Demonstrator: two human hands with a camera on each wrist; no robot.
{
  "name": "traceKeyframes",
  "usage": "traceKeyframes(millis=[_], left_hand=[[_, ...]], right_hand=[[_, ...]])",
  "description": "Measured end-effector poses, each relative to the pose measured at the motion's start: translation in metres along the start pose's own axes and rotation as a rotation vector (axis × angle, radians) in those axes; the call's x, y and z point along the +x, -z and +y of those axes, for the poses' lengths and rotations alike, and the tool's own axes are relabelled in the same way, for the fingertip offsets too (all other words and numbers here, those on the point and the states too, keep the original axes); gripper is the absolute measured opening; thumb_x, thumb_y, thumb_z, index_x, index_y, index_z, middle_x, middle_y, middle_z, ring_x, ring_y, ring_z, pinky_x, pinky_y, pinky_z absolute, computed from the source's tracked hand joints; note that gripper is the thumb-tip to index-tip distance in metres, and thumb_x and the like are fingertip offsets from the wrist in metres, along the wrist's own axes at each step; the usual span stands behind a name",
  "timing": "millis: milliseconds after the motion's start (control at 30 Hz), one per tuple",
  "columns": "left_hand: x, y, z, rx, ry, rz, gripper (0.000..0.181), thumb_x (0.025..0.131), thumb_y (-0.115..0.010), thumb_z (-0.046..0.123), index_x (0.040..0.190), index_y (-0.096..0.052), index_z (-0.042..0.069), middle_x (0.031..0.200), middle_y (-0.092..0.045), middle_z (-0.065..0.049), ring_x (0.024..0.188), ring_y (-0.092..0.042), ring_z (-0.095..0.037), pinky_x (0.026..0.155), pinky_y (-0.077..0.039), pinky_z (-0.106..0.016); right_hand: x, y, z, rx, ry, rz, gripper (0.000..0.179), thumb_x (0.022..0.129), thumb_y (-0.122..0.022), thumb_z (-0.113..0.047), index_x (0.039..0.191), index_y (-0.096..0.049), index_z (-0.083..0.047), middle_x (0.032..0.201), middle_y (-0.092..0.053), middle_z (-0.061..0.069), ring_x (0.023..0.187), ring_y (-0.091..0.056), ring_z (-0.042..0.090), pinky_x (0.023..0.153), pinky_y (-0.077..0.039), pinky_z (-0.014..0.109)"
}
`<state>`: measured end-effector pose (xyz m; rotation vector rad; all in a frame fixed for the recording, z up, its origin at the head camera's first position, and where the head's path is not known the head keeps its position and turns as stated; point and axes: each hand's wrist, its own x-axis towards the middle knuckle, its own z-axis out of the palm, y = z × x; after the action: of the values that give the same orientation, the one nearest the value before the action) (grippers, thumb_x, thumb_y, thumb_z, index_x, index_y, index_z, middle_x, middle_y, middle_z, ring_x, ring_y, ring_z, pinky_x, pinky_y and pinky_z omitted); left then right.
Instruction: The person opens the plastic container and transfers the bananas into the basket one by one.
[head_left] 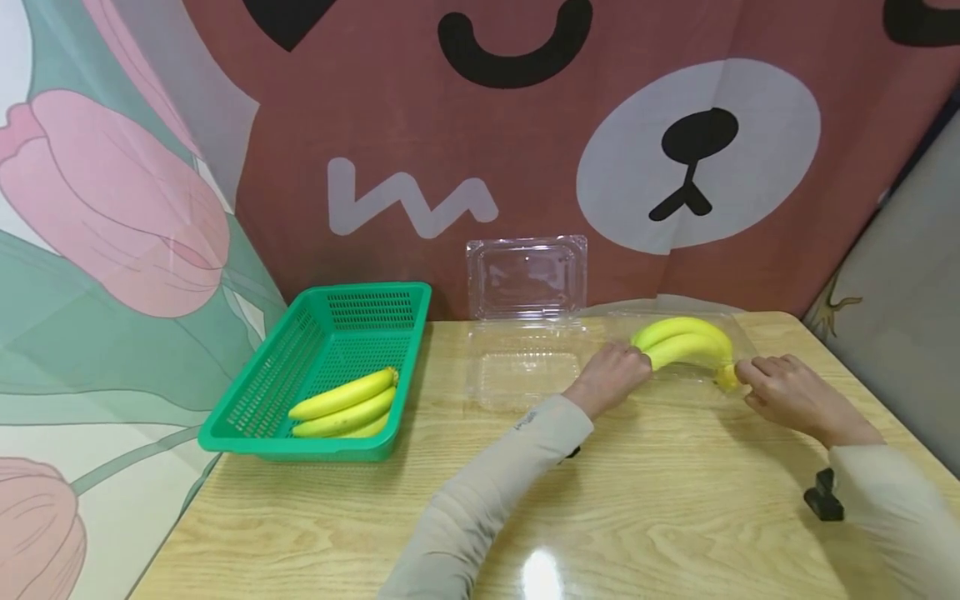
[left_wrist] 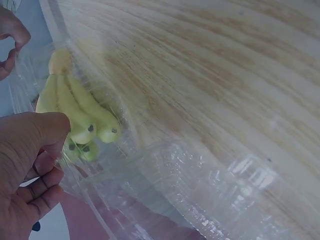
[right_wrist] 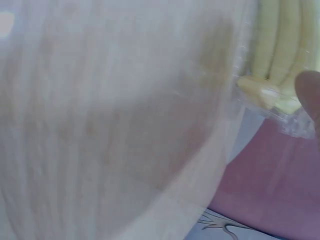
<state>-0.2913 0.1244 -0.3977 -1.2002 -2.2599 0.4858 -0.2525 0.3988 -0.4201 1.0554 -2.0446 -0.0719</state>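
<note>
A bunch of bananas (head_left: 686, 343) lies in a clear plastic clamshell box (head_left: 675, 395) at the right of the table, its stem end pointing right. At the box's left side, my left hand (head_left: 611, 377) pinches the plastic edge between thumb and curled fingers. My right hand (head_left: 797, 396) grips the opposite side by the stem; in the left wrist view this hand (left_wrist: 11, 40) shows thumb and forefinger together at the plastic. The right wrist view catches only a thumb (right_wrist: 309, 92) beside the bananas (right_wrist: 280, 45). Whether the lid is fastened I cannot tell.
A second clear clamshell box (head_left: 528, 379) stands with its lid (head_left: 527, 279) raised, just left of the held one. Further left, a green plastic basket (head_left: 411, 350) contains more bananas (head_left: 348, 408). A printed cloth (head_left: 397, 108) hangs behind the wooden table (head_left: 645, 517).
</note>
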Motion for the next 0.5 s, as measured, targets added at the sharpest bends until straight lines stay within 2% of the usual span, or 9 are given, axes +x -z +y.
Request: traceKeyframes(millis=[100, 200, 500], left_hand=[[-0.0002, -0.0003, -0.0029, -0.007, 0.018, 0.011, 0.021, 0.089, -0.06, 0.004, 0.093, -0.073, 0.022, 0.087, -0.068, 0.009, 0.074, -0.058, -0.008, 0.063, -0.049, -0.019], [-0.0016, -0.0006, -0.0035, -0.015, 0.009, 0.019, 0.022, 0.089, -0.059, 0.003, 0.093, -0.073, 0.02, 0.086, -0.068, 0.008, 0.072, -0.057, -0.008, 0.063, -0.049, -0.018], [-0.0055, -0.0007, -0.0033, -0.028, 0.012, -0.002, 0.025, 0.086, -0.059, -0.001, 0.095, -0.073, 0.019, 0.087, -0.068, 0.007, 0.073, -0.056, -0.008, 0.064, -0.048, -0.017]], right_hand=[[0.003, 0.0024, 0.0038, 0.051, 0.011, -0.034, 0.028, 0.088, -0.022, -0.018, 0.079, -0.046, -0.007, 0.064, -0.043, 0.0, 0.045, -0.04, 0.016, 0.041, -0.036, 0.038], [0.0025, 0.0043, 0.0035, 0.066, 0.007, -0.051, 0.031, 0.089, -0.022, -0.02, 0.079, -0.049, -0.007, 0.065, -0.048, -0.001, 0.045, -0.041, 0.015, 0.042, -0.038, 0.039], [0.001, 0.009, -0.0017, 0.025, -0.023, -0.038, 0.03, 0.09, -0.024, -0.021, 0.077, -0.049, -0.009, 0.063, -0.047, -0.002, 0.047, -0.043, 0.016, 0.045, -0.038, 0.04]])
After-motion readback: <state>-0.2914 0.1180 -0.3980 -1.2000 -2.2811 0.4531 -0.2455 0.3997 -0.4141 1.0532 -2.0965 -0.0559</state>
